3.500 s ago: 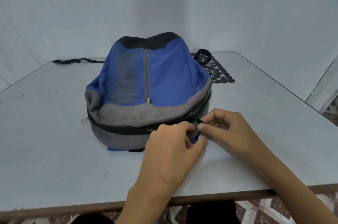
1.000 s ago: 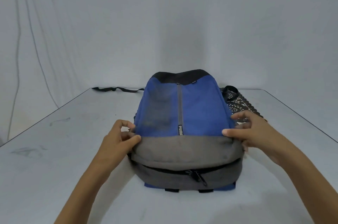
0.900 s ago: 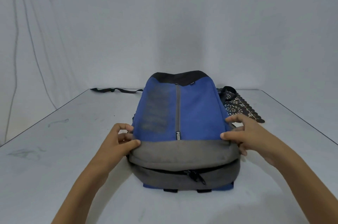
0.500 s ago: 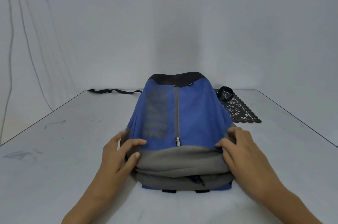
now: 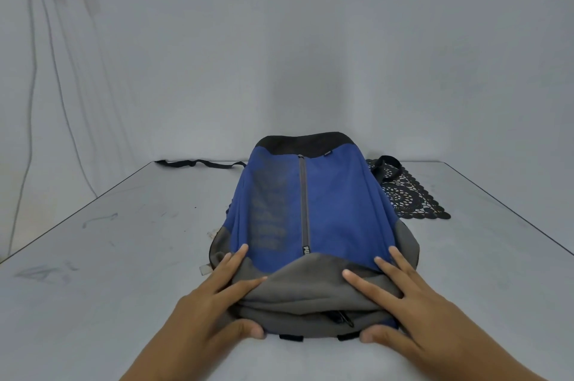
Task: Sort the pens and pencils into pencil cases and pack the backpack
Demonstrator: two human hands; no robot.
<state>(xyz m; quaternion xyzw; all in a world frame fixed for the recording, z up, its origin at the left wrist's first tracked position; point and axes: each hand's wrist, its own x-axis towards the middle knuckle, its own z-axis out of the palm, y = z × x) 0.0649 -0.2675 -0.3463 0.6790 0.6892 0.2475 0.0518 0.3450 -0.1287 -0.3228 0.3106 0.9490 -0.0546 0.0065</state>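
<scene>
A blue and grey backpack lies flat on the grey table, its grey top end toward me and its main zipper closed, the puller hanging at the near edge. My left hand presses flat on the bag's near left corner, fingers straight on top and thumb against the front edge. My right hand presses the near right corner the same way. No pens, pencils or pencil cases are in view.
A black lace mat lies at the back right, partly under the bag, with a black strap loop on it. Another black strap trails along the table's far left edge. A white wall stands close behind.
Both hands slid from gripping the bag's sides down to its near corners and flattened on it. The backpack has been pushed down flatter. Earlier, both hands were pulling the zipper.
</scene>
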